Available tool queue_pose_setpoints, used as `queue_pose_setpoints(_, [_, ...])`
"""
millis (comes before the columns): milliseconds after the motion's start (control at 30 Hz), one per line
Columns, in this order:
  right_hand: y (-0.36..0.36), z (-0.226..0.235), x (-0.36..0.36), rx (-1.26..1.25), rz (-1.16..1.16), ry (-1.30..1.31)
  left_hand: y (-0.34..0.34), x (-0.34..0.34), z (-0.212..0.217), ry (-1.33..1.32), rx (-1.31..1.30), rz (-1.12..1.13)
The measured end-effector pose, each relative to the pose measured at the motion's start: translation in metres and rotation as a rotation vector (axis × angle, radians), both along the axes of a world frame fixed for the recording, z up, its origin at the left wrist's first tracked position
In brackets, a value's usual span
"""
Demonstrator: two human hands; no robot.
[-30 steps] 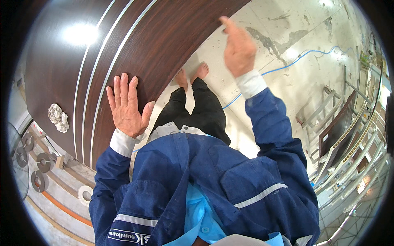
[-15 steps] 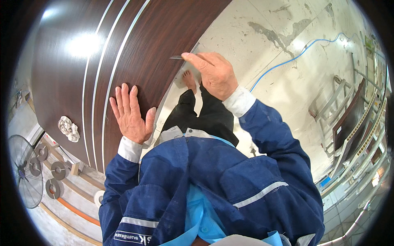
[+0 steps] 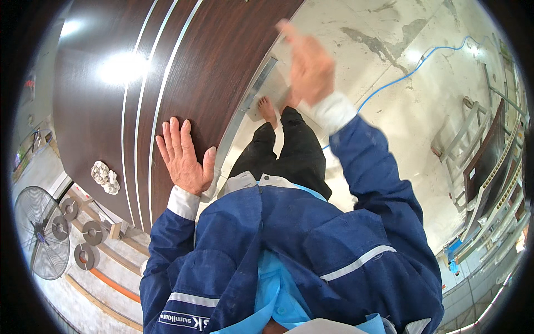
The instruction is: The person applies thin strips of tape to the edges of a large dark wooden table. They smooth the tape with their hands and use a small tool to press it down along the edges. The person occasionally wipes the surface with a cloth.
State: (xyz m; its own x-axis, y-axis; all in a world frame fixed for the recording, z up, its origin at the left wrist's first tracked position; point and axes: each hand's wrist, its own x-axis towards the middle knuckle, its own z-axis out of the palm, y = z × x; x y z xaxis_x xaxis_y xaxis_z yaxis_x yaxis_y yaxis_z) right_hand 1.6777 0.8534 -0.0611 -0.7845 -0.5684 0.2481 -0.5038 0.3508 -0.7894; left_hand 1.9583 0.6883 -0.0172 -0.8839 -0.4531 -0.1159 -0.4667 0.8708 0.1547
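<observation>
My left hand [image 3: 188,161] lies flat on a dark brown wood-grain panel [image 3: 217,61], fingers spread and holding nothing. Its palm is close to the panel's near right edge. Three pale stripes [image 3: 158,94] run along the panel, left of that hand. Over the panel's right edge, farther off, is my right hand [image 3: 311,69], blurred by motion. Its fingers look curled, with the forefinger stretched along, as in the grip on a thin blade half a second ago. The blade itself is lost in the blur.
A crumpled whitish cloth [image 3: 105,177] lies on the panel's left part. A standing fan [image 3: 41,234] and several dark rolls of strip [image 3: 86,256] are at the lower left. A blue hose [image 3: 397,82] crosses the floor, right. Metal frames [image 3: 464,139] stand far right.
My right hand has swung away from me and slightly right along the panel's edge. The thin blade seen before no longer shows. My left hand stays flat on the panel; the view has shifted a little.
</observation>
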Motion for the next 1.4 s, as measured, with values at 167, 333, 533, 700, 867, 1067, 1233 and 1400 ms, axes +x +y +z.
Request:
queue_pose_setpoints(167, [0.024,-0.011,0.041,0.0,0.584,0.18,0.0,-0.011,0.006,0.094,-0.013,-0.067])
queue_pose_setpoints(333, [0.071,-0.021,0.072,-0.045,-0.191,-0.63,0.0,-0.102,0.005,0.114,0.025,-0.064])
queue_pose_setpoints(533, [0.107,-0.033,0.033,-0.255,-0.427,-0.817,0.004,-0.241,-0.011,0.274,-0.026,-0.128])
queue_pose_setpoints(700, [0.095,-0.02,-0.004,-0.237,-0.34,-0.695,0.013,-0.236,0.001,0.231,-0.048,-0.132])
queue_pose_setpoints(867, [0.037,0.005,-0.073,0.013,-0.086,-0.113,0.026,-0.14,0.009,0.093,0.018,-0.28])
queue_pose_setpoints(1067, [-0.011,0.005,-0.024,0.205,0.132,0.404,0.036,0.036,0.004,-0.097,0.075,-0.135])
queue_pose_setpoints(1233, [-0.002,0.03,0.134,0.014,0.877,0.011,0.051,0.167,0.014,-0.082,0.006,0.109])
queue_pose_setpoints(1400, [-0.003,0.038,0.065,0.16,0.355,0.092,0.057,0.22,0.004,-0.15,0.012,0.203])
